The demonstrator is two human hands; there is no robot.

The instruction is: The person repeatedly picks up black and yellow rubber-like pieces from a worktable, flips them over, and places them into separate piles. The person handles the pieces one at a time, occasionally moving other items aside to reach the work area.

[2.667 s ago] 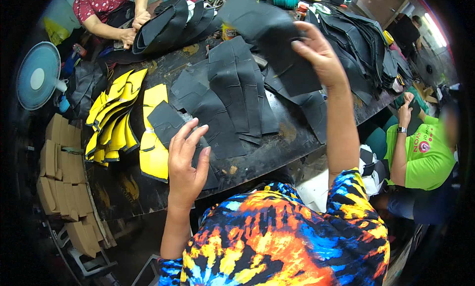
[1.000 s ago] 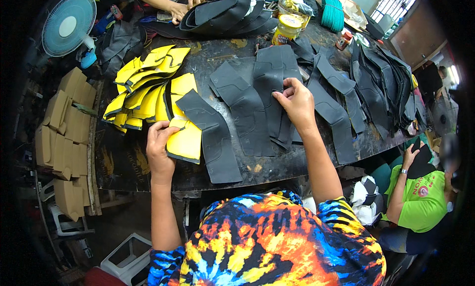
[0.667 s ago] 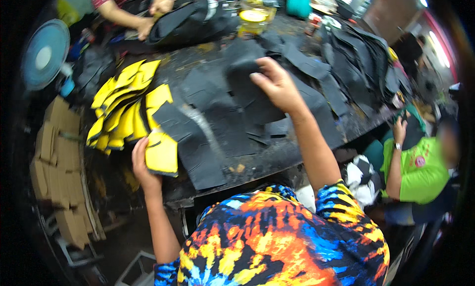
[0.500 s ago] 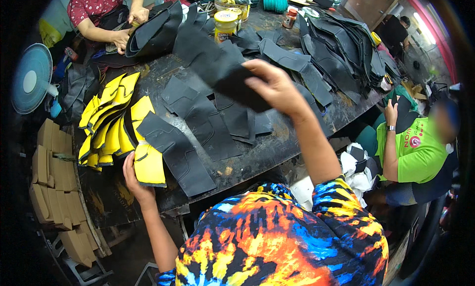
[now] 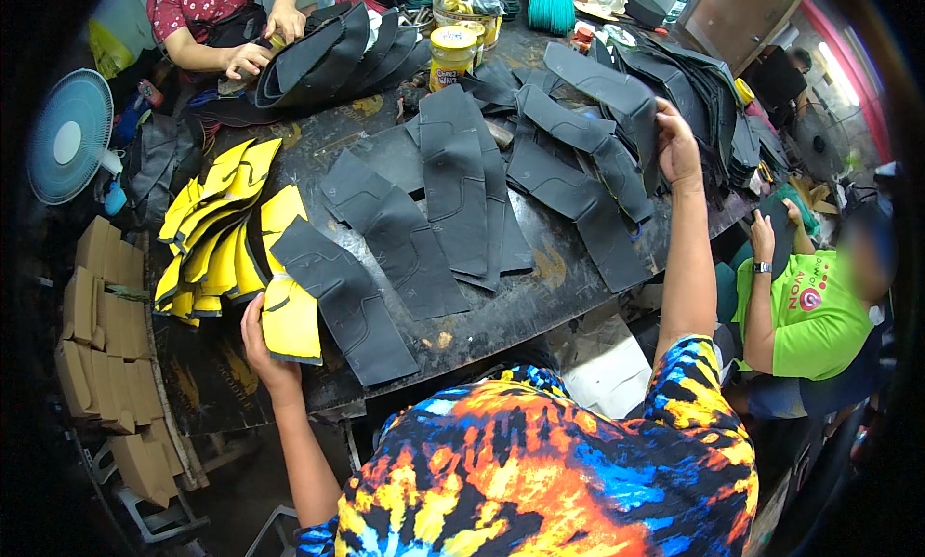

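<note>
My left hand (image 5: 269,353) is closed on the edge of a yellow-faced piece (image 5: 292,318) at the table's near left edge. Next to it is a fanned stack of yellow pieces with dark edges (image 5: 214,231). A black cut panel (image 5: 339,302) overlaps the held yellow piece. At the right, my right hand (image 5: 680,145) is closed on the end of a black panel (image 5: 607,87), held over other black panels (image 5: 578,196). Several more black panels (image 5: 461,186) lie overlapping mid-table, with curved lines marked on them. My right fingertips are partly hidden.
Across the dark worn table (image 5: 501,316), a person's hands (image 5: 265,51) work at a bundle of black pieces (image 5: 323,61). Yellow-lidded tubs (image 5: 451,56) stand at the back. A tall black pile (image 5: 703,99) is at far right, near a seated person in green (image 5: 795,311). A fan (image 5: 69,147) and cardboard boxes (image 5: 101,326) flank the left.
My right hand has moved right with a black panel, from mid-table to the right-hand panels. The middle panels now show uncovered. My left hand has stayed at the yellow piece.
</note>
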